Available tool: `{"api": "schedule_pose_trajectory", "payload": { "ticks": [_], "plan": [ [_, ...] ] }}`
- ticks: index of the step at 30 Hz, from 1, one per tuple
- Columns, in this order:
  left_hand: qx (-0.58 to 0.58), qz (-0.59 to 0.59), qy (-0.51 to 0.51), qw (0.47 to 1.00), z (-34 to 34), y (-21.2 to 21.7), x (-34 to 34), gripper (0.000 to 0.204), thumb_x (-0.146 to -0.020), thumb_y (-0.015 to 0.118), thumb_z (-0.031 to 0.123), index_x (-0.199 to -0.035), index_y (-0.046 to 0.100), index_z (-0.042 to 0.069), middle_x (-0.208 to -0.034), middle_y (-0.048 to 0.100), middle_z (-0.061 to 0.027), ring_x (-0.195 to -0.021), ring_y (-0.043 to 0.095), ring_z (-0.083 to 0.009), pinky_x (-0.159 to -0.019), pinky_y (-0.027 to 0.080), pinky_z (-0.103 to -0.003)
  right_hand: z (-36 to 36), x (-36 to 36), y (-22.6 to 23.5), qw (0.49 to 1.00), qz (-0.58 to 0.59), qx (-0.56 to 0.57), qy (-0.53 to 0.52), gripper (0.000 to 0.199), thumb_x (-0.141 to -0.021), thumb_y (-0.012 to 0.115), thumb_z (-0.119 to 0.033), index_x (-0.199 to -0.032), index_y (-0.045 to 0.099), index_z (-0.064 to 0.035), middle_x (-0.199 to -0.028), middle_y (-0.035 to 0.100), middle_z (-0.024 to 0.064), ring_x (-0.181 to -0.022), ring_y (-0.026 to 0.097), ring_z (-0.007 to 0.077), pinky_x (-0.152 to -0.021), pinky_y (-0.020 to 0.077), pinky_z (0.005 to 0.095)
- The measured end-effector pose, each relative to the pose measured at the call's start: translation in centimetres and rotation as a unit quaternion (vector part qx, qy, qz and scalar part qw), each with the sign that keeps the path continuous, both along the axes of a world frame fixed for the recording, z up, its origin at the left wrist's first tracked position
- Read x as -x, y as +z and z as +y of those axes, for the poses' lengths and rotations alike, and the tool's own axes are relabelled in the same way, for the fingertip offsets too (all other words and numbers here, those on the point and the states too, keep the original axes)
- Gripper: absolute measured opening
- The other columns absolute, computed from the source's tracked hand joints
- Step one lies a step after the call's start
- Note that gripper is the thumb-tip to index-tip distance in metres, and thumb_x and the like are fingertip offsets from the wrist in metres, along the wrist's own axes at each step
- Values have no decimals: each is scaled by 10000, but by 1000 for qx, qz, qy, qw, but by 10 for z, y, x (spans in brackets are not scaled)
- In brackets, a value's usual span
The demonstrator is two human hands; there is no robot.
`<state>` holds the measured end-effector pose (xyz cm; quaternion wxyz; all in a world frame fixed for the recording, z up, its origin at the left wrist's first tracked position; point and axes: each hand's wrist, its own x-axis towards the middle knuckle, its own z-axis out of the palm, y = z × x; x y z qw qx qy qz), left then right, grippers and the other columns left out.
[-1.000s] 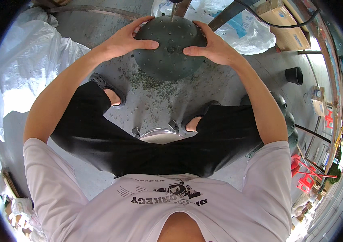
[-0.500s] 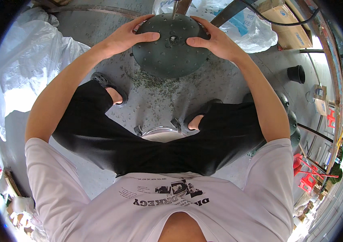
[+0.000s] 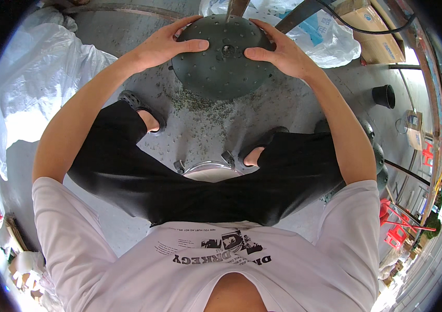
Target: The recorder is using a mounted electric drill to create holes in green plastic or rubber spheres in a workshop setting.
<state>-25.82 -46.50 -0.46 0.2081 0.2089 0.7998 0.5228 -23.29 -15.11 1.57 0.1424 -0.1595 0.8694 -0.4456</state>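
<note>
A dark green, rounded plastic shell (image 3: 223,75) dotted with small holes or bumps is held in front of me, above the floor. Around its left side, my left hand (image 3: 171,46) is closed with the thumb on top. My right hand (image 3: 278,51) grips the opposite side, its thumb close to a larger hole near the middle of the shell. At the shell's far edge a thin metal rod (image 3: 228,14) comes down onto or just behind it; contact is hard to tell. The shell's underside and some fingertips are hidden.
Green crumbs (image 3: 200,106) litter the grey floor beneath the shell. Clear plastic bags (image 3: 330,49) lie beyond it, and plastic sheeting (image 3: 49,67) hangs at left. To the right are a cardboard box (image 3: 372,31), a black bucket (image 3: 384,96), more green shells (image 3: 377,153) and red stools (image 3: 398,236).
Both hands keep the same hold on the shell. The whole view has shifted slightly, and the shell and hands appear a little farther right.
</note>
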Motion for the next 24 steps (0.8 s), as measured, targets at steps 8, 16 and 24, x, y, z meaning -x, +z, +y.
{"api": "schedule_pose_trajectory", "payload": {
  "ticks": [8, 16, 24],
  "plan": [
    [14, -32, -5, 999, -1, 3, 1, 870, -875, 753, 501, -1566, 364, 143, -1460, 518, -110, -1351, 482, -247, -1139, 375, -375, 1, 0, 1, 1000, 9, -9, -1, 1050, -714, 791, -667, -1507, 431, -80, -1369, 586, 216, -1284, 568, 358, -1086, 441, 440],
    [36, 8, -6, 999, -3, -5, 1, 878, -867, 751, 530, -1558, 376, 140, -1453, 527, -114, -1344, 491, -269, -1151, 369, -389, -3, -6, 9, 1000, -3, 13, -1, 1030, -721, 805, -640, -1504, 437, -79, -1365, 590, 207, -1270, 578, 349, -1077, 447, 432],
    [49, 21, -8, 999, -1, -1, 4, 871, -866, 760, 512, -1555, 384, 133, -1454, 528, -114, -1348, 487, -267, -1159, 358, -394, -2, -4, 9, 1000, 4, 1, -10, 996, -732, 818, -606, -1489, 456, -70, -1347, 606, 200, -1261, 586, 338, -1066, 455, 423]
  ]
}}
